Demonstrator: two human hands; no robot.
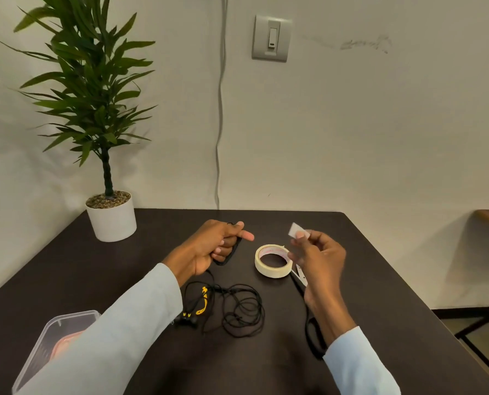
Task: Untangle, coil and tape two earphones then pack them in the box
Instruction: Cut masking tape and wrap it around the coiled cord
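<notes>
My left hand [214, 246] is closed around a coiled black earphone [231, 253], held a little above the dark table [157, 229]. My right hand [317, 252] pinches a small cut piece of masking tape [296, 230] between thumb and fingers. A roll of masking tape [273, 262] lies flat between the hands. A second black earphone [237, 312], with yellow parts near its earbuds, lies in a loose tangle in front of me. A clear plastic box [55, 337] sits at the near left, partly hidden by my left sleeve.
Black-handled scissors [308, 315] lie under my right forearm. A potted plant in a white pot [112, 220] stands at the table's far left corner against the wall. The table's right edge drops off to the floor.
</notes>
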